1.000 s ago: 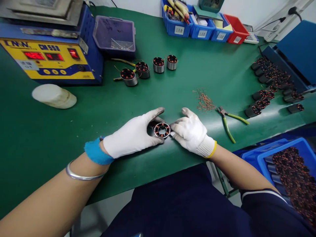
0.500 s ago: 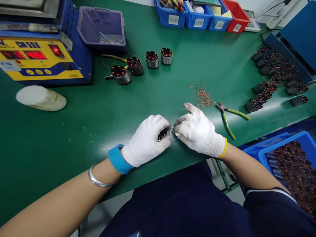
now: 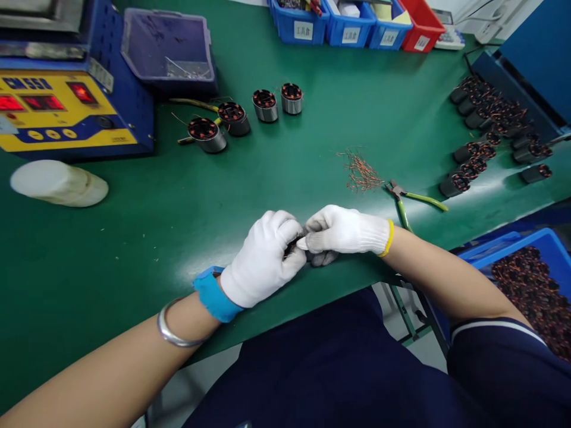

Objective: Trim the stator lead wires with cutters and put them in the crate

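Our right hand (image 3: 345, 230) has moved in to meet our left hand (image 3: 265, 258) at the wound core (image 3: 290, 247).
We read "CM 558" on the yellow panel (image 3: 57, 134) and see Chinese characters on the bin labels (image 3: 303, 30); our left hand curls closed around the wound core, mostly hidden near the front edge of the counter (image 3: 178, 232); our right hand is half-closed, fingertips at the core, though we cannot tell whether it grips anything.

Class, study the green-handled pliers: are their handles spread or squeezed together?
Spread: the pliers lie with their handles splayed in a V, green tabletop showing between them.
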A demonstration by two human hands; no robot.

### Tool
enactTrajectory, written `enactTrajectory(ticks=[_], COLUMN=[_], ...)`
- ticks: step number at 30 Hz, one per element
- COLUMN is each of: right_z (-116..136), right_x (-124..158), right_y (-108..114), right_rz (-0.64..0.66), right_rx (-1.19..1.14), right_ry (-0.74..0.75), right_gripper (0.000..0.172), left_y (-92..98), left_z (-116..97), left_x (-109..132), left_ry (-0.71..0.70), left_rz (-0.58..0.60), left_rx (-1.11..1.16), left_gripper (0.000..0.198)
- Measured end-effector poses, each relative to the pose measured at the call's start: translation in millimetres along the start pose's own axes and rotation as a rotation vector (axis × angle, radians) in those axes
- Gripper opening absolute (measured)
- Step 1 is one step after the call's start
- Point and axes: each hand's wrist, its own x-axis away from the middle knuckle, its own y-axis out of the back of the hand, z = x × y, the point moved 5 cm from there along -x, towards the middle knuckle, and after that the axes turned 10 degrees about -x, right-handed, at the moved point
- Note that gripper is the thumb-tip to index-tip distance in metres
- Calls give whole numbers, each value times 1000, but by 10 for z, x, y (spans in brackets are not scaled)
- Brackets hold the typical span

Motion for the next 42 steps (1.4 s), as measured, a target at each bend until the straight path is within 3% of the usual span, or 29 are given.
enactTrajectory(ticks=[7, 10, 14, 17, 18, 22, 23, 24, 27, 32, 33, 35, 36, 38, 40, 41, 42], right_z=[-13, -48, -89, -112, -124, -204, -230, -256, -314, -307, -292, -265, -254, -245, -251, -259, -269], right_x=[-9, -9, 18, 93, 123, 223, 238, 248, 262, 268, 275, 293, 303, 315, 316, 312, 306], right_y=[-120, -121, -150, -177, -184, -207, -213, -217, -215, -245, -254, -262, -262, -254, -237, -228, -219], right_rz=[-110, -175, -215, -209, -206, -176, -163, -152, -144, -102, -88, -73, -73, -87, -112, -122, -129], right_rx=[-180, -151, -132, -252, -299, -409, -429, -454, -549, -626, -631, -625, -613, -581, -557, -551, -549], right_ry=[39, 84, 177, 259, 287, 362, 367, 367, 357, 341, 350, 374, 387, 408, 425, 431, 434], right_gripper=[20, 17, 12, 12, 14, 20, 21, 23, 26, 26, 26, 24, 22, 18, 16, 16, 15], left_y=[20, 39, 58, 119, 119, 73, 88, 116, 240, 489, 518, 511, 447, 217, 49, 28, 34], left_z=[-28, 15, 220, 397, 408, 166, 98, 46, -50, -193, -179, -50, 36, 123, 61, 28, 10], left_x=[-2, 12, 59, 98, 108, 165, 165, 154, 125, 226, 248, 253, 239, 219, 242, 249, 245], left_ry=[67, 110, 244, 454, 521, 648, 655, 656, 581, 104, 81, 228, 365, 611, 694, 694, 684], left_rz=[23, 35, 86, 45, 102, 603, 638, 606, 341, -25, -93, -167, -111, 237, 666, 785, 825], left_rx=[-42, 43, 549, 901, 961, 1030, 1026, 1024, 993, 595, 528, 524, 598, 841, 1035, 1081, 1097], left_gripper=[6, 24, 67, 57, 54, 52, 50, 50, 53, 7, 13, 29, 35, 50, 64, 66, 63])
